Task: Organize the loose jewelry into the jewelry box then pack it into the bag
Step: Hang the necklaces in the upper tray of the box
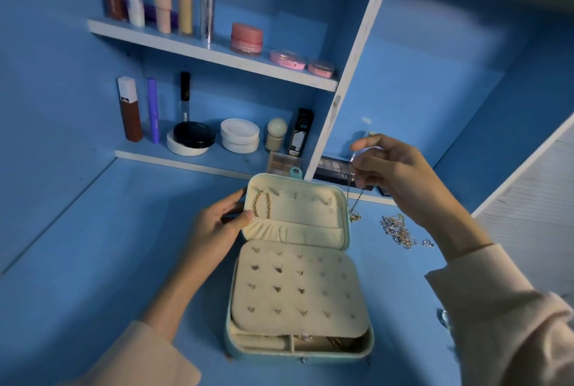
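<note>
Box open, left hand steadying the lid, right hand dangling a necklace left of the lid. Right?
Not quite. In the head view the necklace hangs from the right hand to the right of the lid, not left. The jewelry box is open and the left hand holds the lid.

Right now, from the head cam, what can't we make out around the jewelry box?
- Bag: nowhere in the head view.
- Jewelry box lower compartments: mostly covered by the earring pad; contents unclear.
- Necklace in the right hand: upper end hidden by fingers, chain too thin to trace.
- Loose chains: tangled; count unreadable.
- Left hand on the lid: its grip behind the lid is hidden.
</note>
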{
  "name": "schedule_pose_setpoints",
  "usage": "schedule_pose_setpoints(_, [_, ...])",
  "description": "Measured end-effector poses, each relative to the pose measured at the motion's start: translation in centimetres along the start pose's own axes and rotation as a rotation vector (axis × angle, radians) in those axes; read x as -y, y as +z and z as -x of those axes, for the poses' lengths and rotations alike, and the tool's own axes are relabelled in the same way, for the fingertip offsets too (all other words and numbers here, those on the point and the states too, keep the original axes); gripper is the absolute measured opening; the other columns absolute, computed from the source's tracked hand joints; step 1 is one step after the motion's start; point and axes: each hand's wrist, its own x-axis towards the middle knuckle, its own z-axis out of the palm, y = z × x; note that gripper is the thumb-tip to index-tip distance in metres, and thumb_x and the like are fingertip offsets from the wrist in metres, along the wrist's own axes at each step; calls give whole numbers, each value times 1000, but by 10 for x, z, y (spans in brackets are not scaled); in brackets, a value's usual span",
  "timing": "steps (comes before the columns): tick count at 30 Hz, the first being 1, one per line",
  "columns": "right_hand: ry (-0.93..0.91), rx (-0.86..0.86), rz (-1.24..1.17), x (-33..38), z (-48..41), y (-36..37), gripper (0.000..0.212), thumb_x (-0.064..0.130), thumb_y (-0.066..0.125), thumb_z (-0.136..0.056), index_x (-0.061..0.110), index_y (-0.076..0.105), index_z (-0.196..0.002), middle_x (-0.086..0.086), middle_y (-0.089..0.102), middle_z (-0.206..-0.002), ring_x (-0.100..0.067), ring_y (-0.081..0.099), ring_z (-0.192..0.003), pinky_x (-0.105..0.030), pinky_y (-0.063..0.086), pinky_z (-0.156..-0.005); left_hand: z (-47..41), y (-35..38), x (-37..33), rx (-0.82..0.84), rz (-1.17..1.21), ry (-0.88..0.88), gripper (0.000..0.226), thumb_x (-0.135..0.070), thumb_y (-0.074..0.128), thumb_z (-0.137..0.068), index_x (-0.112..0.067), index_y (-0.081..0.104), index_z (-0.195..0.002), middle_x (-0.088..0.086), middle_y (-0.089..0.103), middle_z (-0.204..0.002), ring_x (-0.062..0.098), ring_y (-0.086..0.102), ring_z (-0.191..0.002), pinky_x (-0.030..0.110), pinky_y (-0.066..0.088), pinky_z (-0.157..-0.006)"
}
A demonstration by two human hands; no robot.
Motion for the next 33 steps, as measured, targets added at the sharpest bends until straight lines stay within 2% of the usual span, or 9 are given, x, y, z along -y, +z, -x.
schedule_pose_setpoints(5, [-21, 149, 55, 7, -5, 32, 22, -11, 57, -83, 5, 60, -99, -7, 63, -65, -20, 44, -56, -23, 42, -57, 1, 0, -1, 1, 11, 13, 42, -10, 61, -89, -25, 56, -128, -20, 65, -97, -17, 60, -82, 1, 41, -69])
schedule_pose_setpoints(8, [-22, 184, 113, 6, -10, 51, 24, -14, 56, -83, 1, 58, -102, -9, 65, -68, -15, 43, -51, -22, 39, -54, 2, -1, -1, 3, 11, 17, 41, -11, 61, -89, -27, 57, -127, -21, 66, -98, -13, 61, -87, 6, 42, -75])
schedule_pose_setpoints(15, [-33, 87, 372, -17, -33, 75, 20, -5, 64, -81, 14, 61, -87, -3, 69, -66, -4, 49, -47, -25, 43, -55, -1, -1, 2, 7, 8, 13, 40, -12, 61, -89, -31, 59, -124, -18, 69, -100, -2, 62, -97, 21, 45, -89])
schedule_pose_setpoints(18, [-129, 30, 589, -25, -38, 79, 20, -3, 64, -79, 14, 59, -86, -3, 66, -68, 2, 52, -51, -11, 39, -58, -2, -1, 3, 11, 8, 11, 40, -13, 62, -89, -35, 59, -122, -19, 69, -100, 0, 62, -99, 24, 45, -91])
schedule_pose_setpoints(20, [-185, 30, 718, -28, -38, 80, 23, -6, 62, -77, 14, 60, -86, -1, 64, -67, -7, 55, -60, -6, 38, -57, -2, -1, 3, 11, 16, 14, 39, -12, 62, -89, -38, 59, -119, -20, 68, -97, -2, 62, -97, 19, 45, -87])
schedule_pose_setpoints(22, [-220, 49, 780, -31, -36, 80, 22, -8, 61, -77, 9, 63, -90, -6, 68, -71, -16, 60, -67, -10, 41, -61, -2, -1, 3, 6, 27, 15, 41, -11, 62, -89, -32, 59, -123, -20, 68, -96, -4, 62, -94, 13, 43, -80])
schedule_pose_setpoints(26, [-240, 100, 794, -29, -31, 78, 22, -6, 62, -77, 8, 65, -94, -7, 70, -77, -14, 62, -69, -10, 44, -64, -2, -1, 3, 15, 24, 17, 42, -11, 62, -89, -26, 57, -128, -18, 67, -100, -3, 61, -96, 10, 42, -77])
schedule_pose_setpoints(30, [-254, 107, 790, -27, -26, 76, 20, -6, 61, -78, 7, 66, -91, 8, 62, -71, -10, 57, -65, -7, 41, -62, -1, -1, 2, 7, 13, 21, 42, -11, 61, -89, -27, 57, -128, -19, 66, -100, -3, 60, -97, 12, 44, -83])
schedule_pose_setpoints(33, [-293, 121, 810, -30, -21, 73, 18, -6, 62, -77, 8, 66, -88, 10, 60, -72, -7, 55, -63, -7, 41, -62, 0, 0, 1, 8, 10, 24, 43, -11, 61, -89, -25, 56, -129, -22, 64, -97, -11, 59, -89, 1, 42, -71])
